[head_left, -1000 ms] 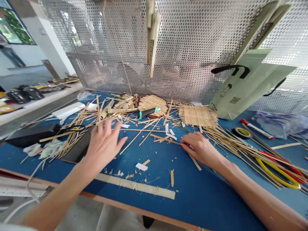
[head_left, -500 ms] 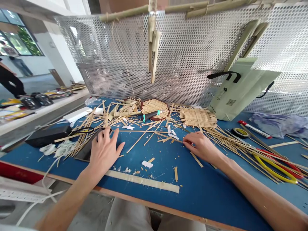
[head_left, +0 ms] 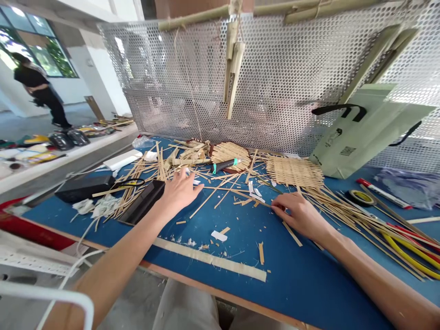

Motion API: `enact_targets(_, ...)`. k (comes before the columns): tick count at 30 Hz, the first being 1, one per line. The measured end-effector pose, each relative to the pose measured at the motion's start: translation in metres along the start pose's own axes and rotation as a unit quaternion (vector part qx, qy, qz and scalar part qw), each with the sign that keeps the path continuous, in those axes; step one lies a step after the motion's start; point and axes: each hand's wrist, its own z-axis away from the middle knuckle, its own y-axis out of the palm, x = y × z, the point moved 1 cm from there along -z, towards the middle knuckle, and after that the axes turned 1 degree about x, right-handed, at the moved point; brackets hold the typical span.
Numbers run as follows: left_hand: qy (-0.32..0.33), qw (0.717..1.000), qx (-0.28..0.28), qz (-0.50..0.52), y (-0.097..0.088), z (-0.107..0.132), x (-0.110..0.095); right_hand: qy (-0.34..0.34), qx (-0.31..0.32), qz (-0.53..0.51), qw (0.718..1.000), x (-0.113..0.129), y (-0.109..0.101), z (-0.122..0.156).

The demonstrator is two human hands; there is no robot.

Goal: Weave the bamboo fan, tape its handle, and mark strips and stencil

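My left hand (head_left: 180,189) reaches over the blue tabletop with its fingers spread and nothing in them. Its fingertips are close to scattered bamboo strips and white paper scraps, beside a dark flat tablet-like object (head_left: 144,201). My right hand (head_left: 292,211) rests low on the table, thumb and fingers pinched at the end of a thin bamboo strip (head_left: 263,202); the palm side is hidden. Beyond it lies a woven bamboo mat (head_left: 292,170). A black and teal utility knife (head_left: 225,165) rests on a round, brown-edged woven bamboo piece (head_left: 233,151).
A flat pale strip (head_left: 213,260) lies along the front edge. Long bamboo strips (head_left: 333,206), a tape roll (head_left: 360,197), a red-capped marker (head_left: 383,193) and a green bag (head_left: 367,133) are at right. A black case (head_left: 84,188) sits left. A perforated metal panel (head_left: 275,82) stands behind.
My left hand has moved right and forward, away from over the dark flat object. My right hand keeps its pinch in about the same place. The view has turned slightly left.
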Motion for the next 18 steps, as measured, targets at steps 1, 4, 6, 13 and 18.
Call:
enact_targets(1, 0.004, 1.0, 0.002, 0.003, 0.0, -0.005, -0.003, 0.0, 0.001, -0.001, 1.0, 0.0, 0.0, 0.0)
enact_targets(4, 0.021, 1.0, 0.016, 0.011, 0.005, -0.015, -0.015, 0.003, 0.004, -0.002, 1.0, 0.001, -0.001, -0.001)
enact_targets(6, 0.033, 0.999, 0.028, 0.015, 0.009, -0.017, -0.023, 0.004, 0.005, -0.003, 1.0, 0.001, -0.001, -0.001)
enact_targets(13, -0.017, 1.0, -0.021, 0.005, 0.009, -0.018, -0.01, 0.014, 0.008, -0.015, 1.0, 0.0, -0.001, -0.001)
enact_targets(18, -0.084, 0.996, 0.003, 0.027, 0.009, -0.025, 0.015, 0.017, 0.007, -0.021, 1.0, 0.0, -0.001, -0.001)
